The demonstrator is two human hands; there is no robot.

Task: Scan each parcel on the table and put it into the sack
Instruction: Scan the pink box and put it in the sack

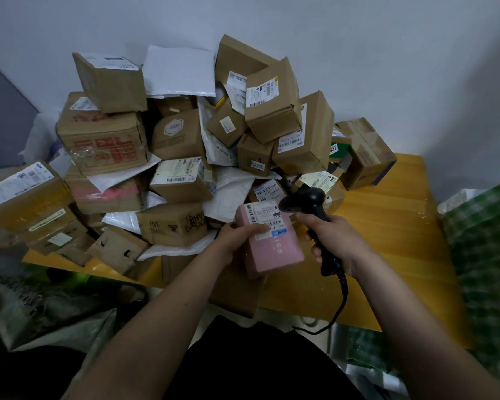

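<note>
At the near right of the yellow tabletop (387, 255), a wide bare stretch of wood runs from the parcel pile (185, 145) to the right edge and the near edge. The left hand (237, 238) holds a pink parcel (272, 241) just in front of the pile, fingers (257, 228) curled over its white shipping label (264, 216), the box tilted with the label up. The right hand (337, 241) is clenched round the grip of a black barcode scanner (309, 209), whose head sits just beside the label's right edge; its cable (339, 307) drops over the near edge of the tabletop.

The pile fills the left and far part of the tabletop and rises against the grey wall (358, 53): brown cartons at all angles, with white padded mailers (179, 72) wedged between them. A large carton with red print (104, 140) stands at far left, and a carton with black marker writing (173, 223) lies just left of the left hand. Small cartons overhang the near left edge.

A green-and-white woven sack (485, 255) stands close against the right edge of the tabletop. A grey woven sack (41, 313) lies slumped below the near left edge.
</note>
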